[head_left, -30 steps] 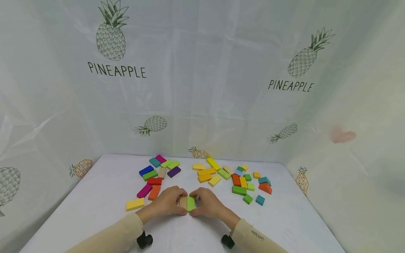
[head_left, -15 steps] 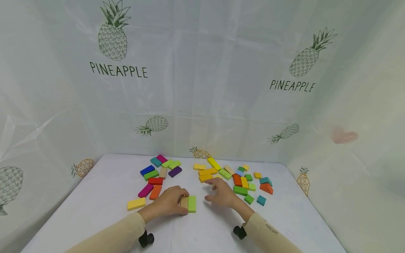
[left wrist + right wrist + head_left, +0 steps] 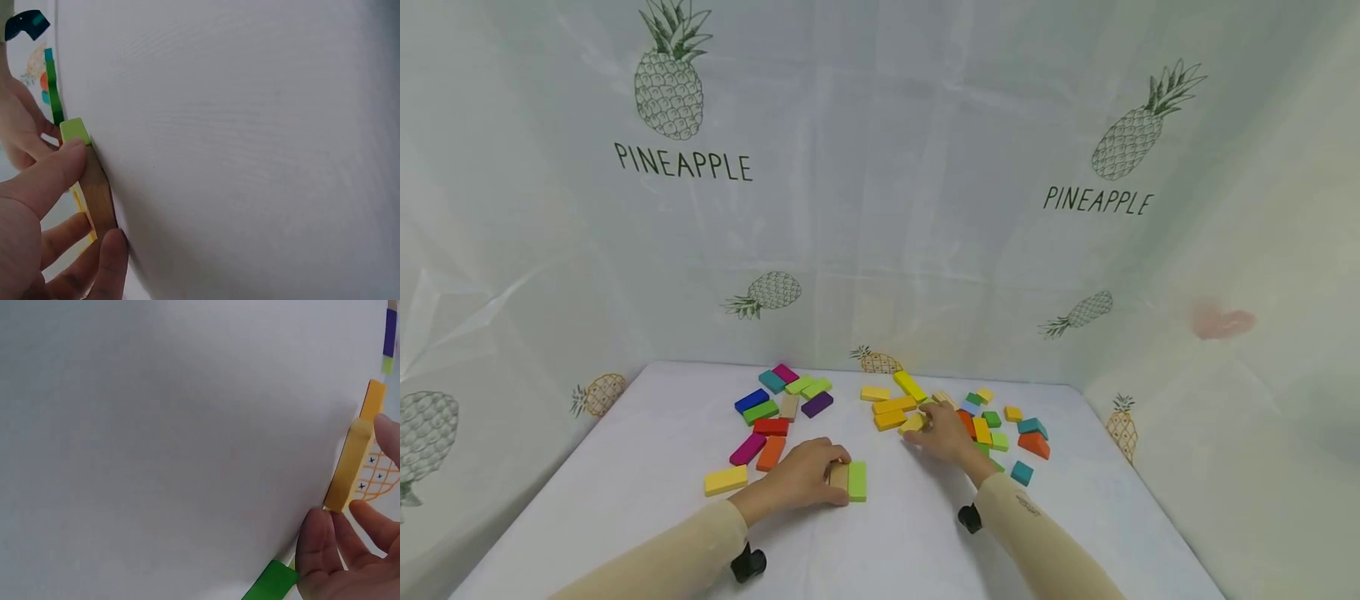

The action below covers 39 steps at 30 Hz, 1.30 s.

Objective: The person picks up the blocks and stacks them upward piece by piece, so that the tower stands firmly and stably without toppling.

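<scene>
The person's left hand grips a wooden block near the middle of the white table, thumb at the near end and fingers at the far end. A light green block lies flat along the wooden block's right side, the 2 touching.

Farther out, the right hand curls its thumb and fingers round a pale yellow block, 1 end to the thumb, the other to the fingers. Whether that block rests fully on the table I can't make out. Just beside it, to the left, lie 2 orange-yellow blocks, with a bright yellow block behind.

Over on the left there's a looser scatter: a red block, an orange block and a magenta block close together, and a purple block farther back. Right of the right hand, a teal block sits apart. A pale curtain printed with pineapples hangs behind it all.
</scene>
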Each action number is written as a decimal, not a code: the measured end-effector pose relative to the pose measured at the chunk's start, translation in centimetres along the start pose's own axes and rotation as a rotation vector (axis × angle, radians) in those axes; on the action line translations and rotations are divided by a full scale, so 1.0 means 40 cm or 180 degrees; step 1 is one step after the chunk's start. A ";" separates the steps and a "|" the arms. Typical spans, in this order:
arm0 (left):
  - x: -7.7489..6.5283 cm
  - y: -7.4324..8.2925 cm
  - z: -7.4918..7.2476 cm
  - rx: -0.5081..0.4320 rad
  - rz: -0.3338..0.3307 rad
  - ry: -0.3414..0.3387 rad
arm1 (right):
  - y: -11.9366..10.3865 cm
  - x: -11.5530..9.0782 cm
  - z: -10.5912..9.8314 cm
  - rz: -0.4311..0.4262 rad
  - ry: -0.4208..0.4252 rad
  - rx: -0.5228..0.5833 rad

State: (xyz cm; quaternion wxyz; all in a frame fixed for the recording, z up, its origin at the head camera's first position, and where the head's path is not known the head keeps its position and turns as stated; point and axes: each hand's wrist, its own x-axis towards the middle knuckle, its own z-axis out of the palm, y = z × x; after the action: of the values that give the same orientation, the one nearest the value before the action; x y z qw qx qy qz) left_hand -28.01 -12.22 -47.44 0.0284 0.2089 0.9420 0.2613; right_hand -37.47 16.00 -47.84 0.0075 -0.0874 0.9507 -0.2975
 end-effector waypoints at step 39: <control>0.005 -0.010 -0.002 0.0092 0.0068 -0.0071 | -0.075 -0.149 0.041 -0.1441 -0.0973 -0.0060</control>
State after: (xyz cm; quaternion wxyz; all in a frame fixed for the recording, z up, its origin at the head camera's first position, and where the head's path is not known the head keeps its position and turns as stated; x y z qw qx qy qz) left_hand -28.35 -12.48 -47.56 0.0330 0.2223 0.9430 0.2456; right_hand -31.00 13.66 -47.70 0.0833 -0.3417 0.8975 -0.2661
